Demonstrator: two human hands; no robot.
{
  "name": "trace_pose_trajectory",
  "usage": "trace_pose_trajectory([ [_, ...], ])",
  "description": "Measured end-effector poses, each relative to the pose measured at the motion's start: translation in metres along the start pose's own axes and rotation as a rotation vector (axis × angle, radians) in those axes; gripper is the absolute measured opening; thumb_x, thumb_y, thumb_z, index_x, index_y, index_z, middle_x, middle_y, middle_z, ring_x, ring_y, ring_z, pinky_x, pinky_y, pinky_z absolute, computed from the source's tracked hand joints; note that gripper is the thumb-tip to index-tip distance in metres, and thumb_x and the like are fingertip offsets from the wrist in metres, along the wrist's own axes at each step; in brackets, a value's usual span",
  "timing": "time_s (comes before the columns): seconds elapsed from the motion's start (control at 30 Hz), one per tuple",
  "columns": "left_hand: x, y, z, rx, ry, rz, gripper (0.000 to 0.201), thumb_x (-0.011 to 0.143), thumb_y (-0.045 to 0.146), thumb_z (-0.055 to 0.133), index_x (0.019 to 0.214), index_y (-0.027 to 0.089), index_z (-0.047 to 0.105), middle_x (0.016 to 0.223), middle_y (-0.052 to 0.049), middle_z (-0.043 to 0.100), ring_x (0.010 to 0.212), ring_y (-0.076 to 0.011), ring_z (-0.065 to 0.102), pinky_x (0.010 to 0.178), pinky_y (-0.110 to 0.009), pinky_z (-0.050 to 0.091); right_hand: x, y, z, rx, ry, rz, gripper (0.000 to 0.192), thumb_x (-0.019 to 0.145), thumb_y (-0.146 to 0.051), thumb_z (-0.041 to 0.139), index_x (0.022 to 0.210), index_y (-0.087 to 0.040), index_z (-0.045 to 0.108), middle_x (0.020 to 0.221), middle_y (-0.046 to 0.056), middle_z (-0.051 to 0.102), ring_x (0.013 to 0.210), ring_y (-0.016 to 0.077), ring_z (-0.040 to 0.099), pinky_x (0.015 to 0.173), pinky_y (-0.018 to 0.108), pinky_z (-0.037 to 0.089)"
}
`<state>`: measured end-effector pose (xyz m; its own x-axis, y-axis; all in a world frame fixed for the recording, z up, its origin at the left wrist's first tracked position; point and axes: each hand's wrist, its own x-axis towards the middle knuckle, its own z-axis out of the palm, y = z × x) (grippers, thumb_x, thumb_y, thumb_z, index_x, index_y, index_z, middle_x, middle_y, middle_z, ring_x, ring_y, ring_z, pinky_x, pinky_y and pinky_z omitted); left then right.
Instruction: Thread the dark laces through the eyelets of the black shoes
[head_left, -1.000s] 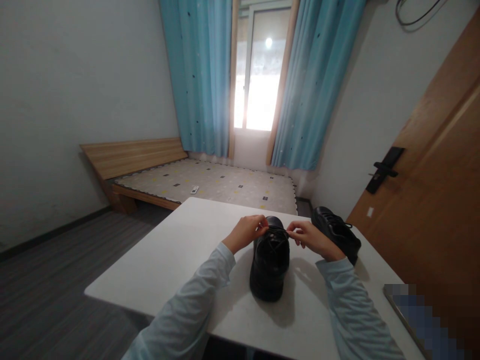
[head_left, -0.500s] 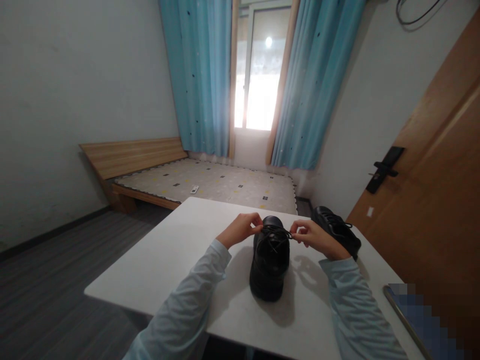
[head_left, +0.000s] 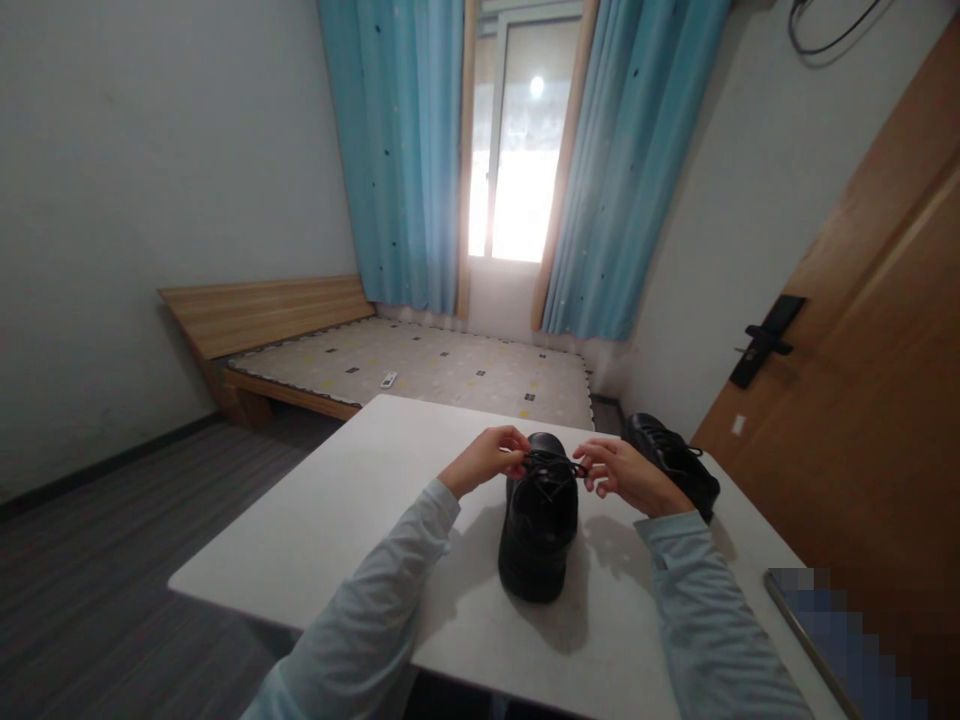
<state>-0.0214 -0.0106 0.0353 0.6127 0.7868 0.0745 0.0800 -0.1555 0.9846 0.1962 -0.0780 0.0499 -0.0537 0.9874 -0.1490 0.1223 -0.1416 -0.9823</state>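
A black lace-up shoe (head_left: 536,540) stands upright on the white table (head_left: 337,520), heel toward me and toe toward the window. At its left side my left hand (head_left: 491,455) pinches a black shoelace between thumb and fingers. My right hand (head_left: 619,472) is at the shoe's right side, its thumb and forefinger closed on a loop of the shoelace (head_left: 551,463). The lace crosses over the tongue between both hands. Beyond my right wrist lies a second black shoe (head_left: 671,462), its laces tied in a bow.
A phone-like flat object (head_left: 806,640), partly pixelated, lies at the table's right edge. Behind the table is a bed (head_left: 435,365) with a small white remote (head_left: 388,380) on it. A wooden door (head_left: 862,400) stands close on the right.
My right hand has shifted slightly left toward the shoe, and its fingers have moved a little on the lace. My left hand stays nearly in place. The shoe has not moved noticeably.
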Motion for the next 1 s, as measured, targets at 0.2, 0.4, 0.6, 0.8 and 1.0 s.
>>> trace_pose_trajectory([
  [0.2, 0.001, -0.001, 0.005, 0.072, 0.022, 0.014, 0.021, 0.073, 0.030, 0.060, 0.080, 0.010, 0.063, 0.066, -0.001, 0.060, 0.055, -0.0081, 0.055, 0.054, -0.021, 0.047, 0.008, 0.006, 0.009, -0.180, 0.018, -0.040, 0.042, 0.065, -0.055, 0.067, 0.065, -0.016, 0.051, 0.048, -0.005, 0.050, 0.033, 0.0047, 0.044, 0.032, 0.017, 0.028],
  [0.4, 0.002, -0.004, 0.003, 0.354, 0.090, 0.126, 0.030, 0.071, 0.040, 0.062, 0.079, 0.012, 0.065, 0.061, -0.001, 0.060, 0.054, -0.0096, 0.052, 0.050, -0.019, 0.041, 0.011, 0.009, 0.004, -0.198, -0.020, -0.004, 0.045, 0.062, -0.057, 0.068, 0.067, -0.015, 0.052, 0.048, -0.005, 0.050, 0.036, 0.0054, 0.044, 0.034, 0.018, 0.027],
  [0.6, 0.001, -0.002, 0.002, 0.386, 0.080, 0.129, 0.024, 0.072, 0.036, 0.061, 0.076, 0.013, 0.063, 0.060, 0.000, 0.058, 0.050, -0.0078, 0.048, 0.048, -0.019, 0.038, 0.009, 0.007, 0.000, -0.135, -0.051, -0.029, 0.040, 0.058, -0.048, 0.073, 0.062, -0.014, 0.053, 0.054, -0.005, 0.046, 0.043, 0.0037, 0.038, 0.038, 0.018, 0.021],
  [0.8, 0.003, -0.007, -0.001, 0.207, 0.055, 0.027, 0.028, 0.071, 0.040, 0.060, 0.073, 0.012, 0.056, 0.066, 0.001, 0.055, 0.049, -0.0056, 0.044, 0.042, -0.017, 0.035, 0.011, 0.010, -0.002, -0.022, -0.005, -0.010, 0.034, 0.055, -0.039, 0.073, 0.057, -0.015, 0.050, 0.048, -0.007, 0.041, 0.039, 0.0024, 0.030, 0.040, 0.020, 0.016],
  [1.0, 0.002, -0.005, -0.003, 0.160, 0.084, -0.094, 0.017, 0.076, 0.031, 0.053, 0.073, 0.014, 0.050, 0.067, 0.002, 0.052, 0.057, -0.0065, 0.048, 0.051, -0.017, 0.040, 0.013, 0.014, -0.008, -0.078, 0.034, -0.010, 0.026, 0.057, -0.035, 0.069, 0.056, -0.014, 0.053, 0.049, -0.005, 0.044, 0.042, 0.0032, 0.031, 0.040, 0.019, 0.017],
])
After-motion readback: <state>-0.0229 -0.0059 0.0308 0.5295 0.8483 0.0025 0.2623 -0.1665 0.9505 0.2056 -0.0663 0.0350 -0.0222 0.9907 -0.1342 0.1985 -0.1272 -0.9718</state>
